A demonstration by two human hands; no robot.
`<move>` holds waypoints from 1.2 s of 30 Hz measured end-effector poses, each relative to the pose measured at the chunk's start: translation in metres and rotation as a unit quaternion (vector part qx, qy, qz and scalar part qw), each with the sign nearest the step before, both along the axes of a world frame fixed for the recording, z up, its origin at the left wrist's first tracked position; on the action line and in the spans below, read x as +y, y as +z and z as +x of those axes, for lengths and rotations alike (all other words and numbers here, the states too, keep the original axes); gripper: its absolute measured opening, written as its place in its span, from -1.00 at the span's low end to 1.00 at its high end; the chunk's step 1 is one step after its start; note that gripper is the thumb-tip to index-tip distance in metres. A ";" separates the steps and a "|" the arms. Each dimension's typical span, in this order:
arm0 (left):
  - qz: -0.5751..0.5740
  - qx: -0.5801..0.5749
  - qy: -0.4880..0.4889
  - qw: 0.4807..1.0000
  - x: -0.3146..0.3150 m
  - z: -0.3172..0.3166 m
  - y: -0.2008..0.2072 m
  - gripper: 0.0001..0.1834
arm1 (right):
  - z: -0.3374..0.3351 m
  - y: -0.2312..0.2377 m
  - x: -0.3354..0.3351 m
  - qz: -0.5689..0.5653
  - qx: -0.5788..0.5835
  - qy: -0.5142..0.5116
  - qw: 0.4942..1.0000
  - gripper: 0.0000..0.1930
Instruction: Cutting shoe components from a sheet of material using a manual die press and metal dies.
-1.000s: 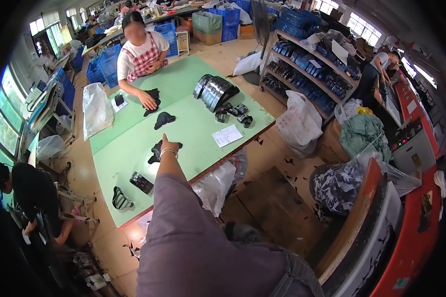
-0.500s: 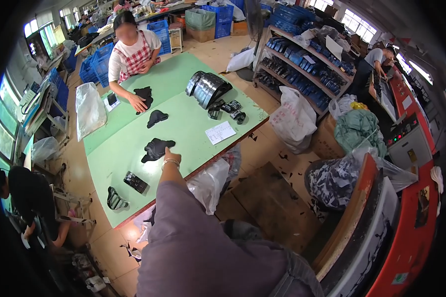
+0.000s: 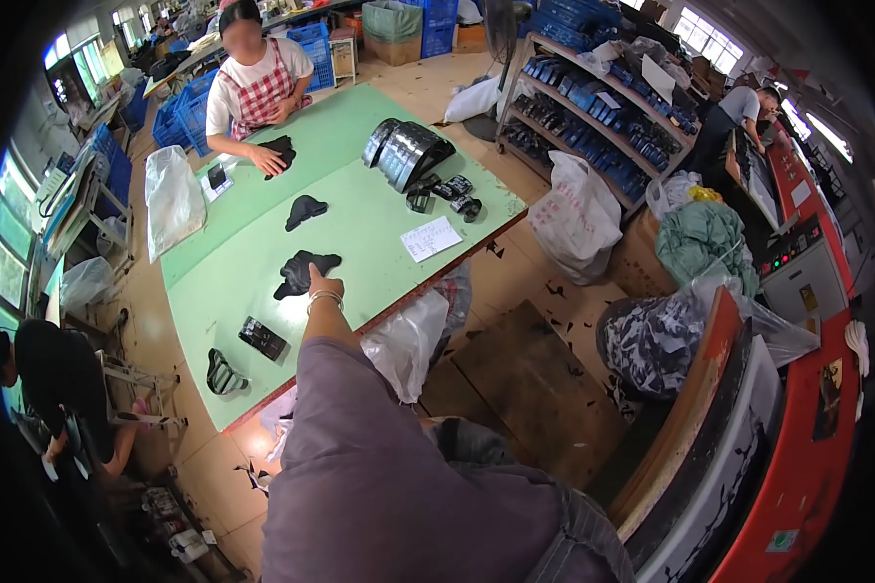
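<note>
My left hand, with a bracelet at its wrist, reaches across the green-topped table. One finger is stretched out and touches the near edge of a pile of black cut pieces; the other fingers are partly hidden. Beyond it lies a smaller stack of black pieces. Nearer me are a dark rectangular bundle and a curved black piece with pale bands. Across the table, the hand of a person in a checked apron rests by another black pile. My right hand is out of view.
A large curved black stack, small black bundles and a written paper occupy the table's right side. Past it stand a white sack and a loaded shelf rack. A red machine is at my right.
My left hand has shifted slightly left and up, its finger now over the edge of the black pile. The whole view has shifted a little; the pieces keep their places on the table.
</note>
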State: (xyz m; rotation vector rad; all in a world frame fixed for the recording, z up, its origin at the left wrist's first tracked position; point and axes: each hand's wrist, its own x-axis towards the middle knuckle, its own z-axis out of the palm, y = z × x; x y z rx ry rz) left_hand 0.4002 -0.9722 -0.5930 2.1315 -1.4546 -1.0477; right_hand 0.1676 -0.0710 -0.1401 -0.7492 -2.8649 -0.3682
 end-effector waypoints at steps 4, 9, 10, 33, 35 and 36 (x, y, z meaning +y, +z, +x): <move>0.006 0.012 -0.001 1.000 0.015 -0.004 -0.028 -0.05 | 0.013 0.003 0.002 0.002 0.007 -0.017 1.000 -0.40; 0.030 0.033 0.016 0.999 0.014 0.017 -0.032 -0.04 | 0.013 -0.002 0.004 -0.005 -0.007 -0.014 1.000 -0.40; 0.040 0.042 0.016 0.998 0.020 0.002 -0.032 -0.04 | 0.019 0.000 0.004 0.000 -0.003 -0.022 1.000 -0.39; 0.210 -0.195 -0.587 0.757 0.241 -0.097 0.014 -0.55 | 0.094 -0.038 0.042 -0.042 -0.006 -0.120 0.992 -0.35; 0.142 -0.224 -0.599 0.755 0.200 -0.037 -0.027 -0.54 | 0.074 -0.055 0.040 -0.076 -0.039 -0.081 0.993 -0.34; 0.077 -0.236 -0.639 0.729 0.185 -0.016 -0.036 -0.52 | 0.068 -0.064 0.040 -0.091 -0.050 -0.069 0.992 -0.34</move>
